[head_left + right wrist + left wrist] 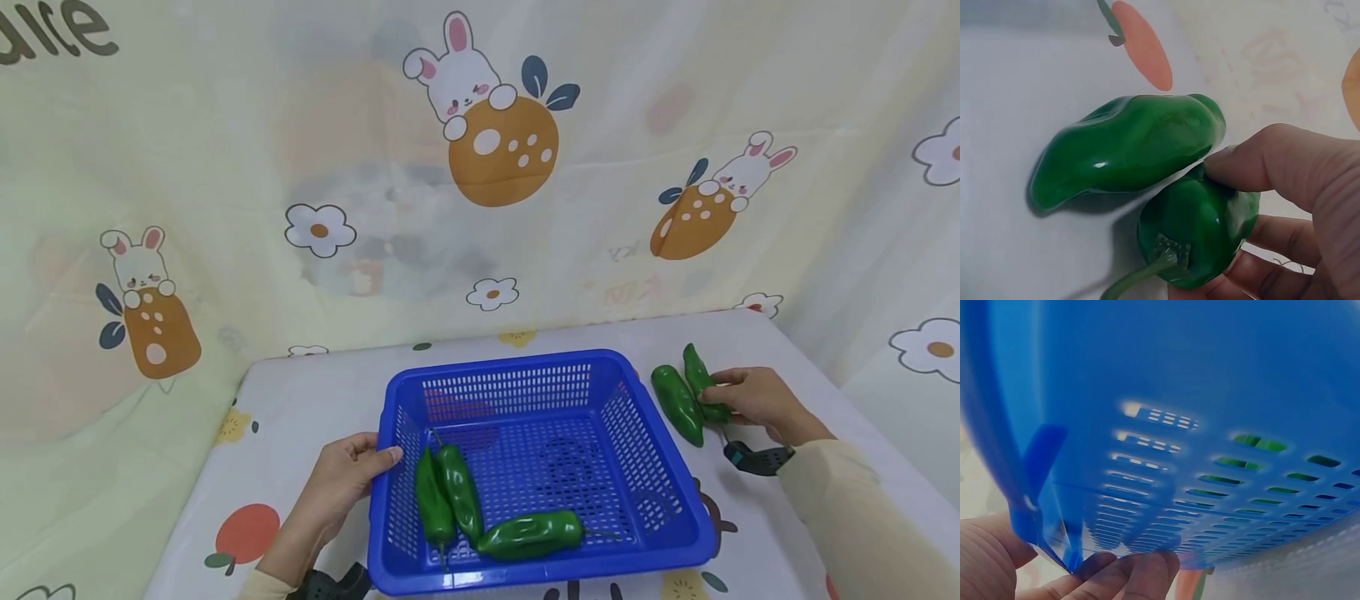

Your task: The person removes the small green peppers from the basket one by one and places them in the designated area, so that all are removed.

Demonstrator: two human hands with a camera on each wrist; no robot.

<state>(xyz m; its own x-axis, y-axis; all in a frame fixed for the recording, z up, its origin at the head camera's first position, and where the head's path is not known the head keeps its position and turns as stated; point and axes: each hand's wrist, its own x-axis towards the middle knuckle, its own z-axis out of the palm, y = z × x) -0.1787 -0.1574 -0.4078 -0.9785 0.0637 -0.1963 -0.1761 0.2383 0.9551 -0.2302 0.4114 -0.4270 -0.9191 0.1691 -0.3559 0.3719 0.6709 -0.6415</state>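
A blue plastic basket [517, 567] with slotted walls stands on the table. My left hand [341, 475] grips its left rim, thumb over the top and fingers [1147, 575] against the outer wall. Inside lie three green peppers: two side by side along the left wall, one of them a slim pepper [461, 492], and another pepper [532, 535] along the near wall. Right of the basket, my right hand [761, 402] pinches a green pepper [1191, 219] between thumb and fingers, its stem toward the wrist camera. Close beside it another green pepper [1129, 144] rests on the table.
A white patterned cloth [300, 400] covers the table. Behind it hangs a pale curtain [390, 150] printed with rabbits and flowers. A black wrist strap piece [757, 460] sits below my right hand.
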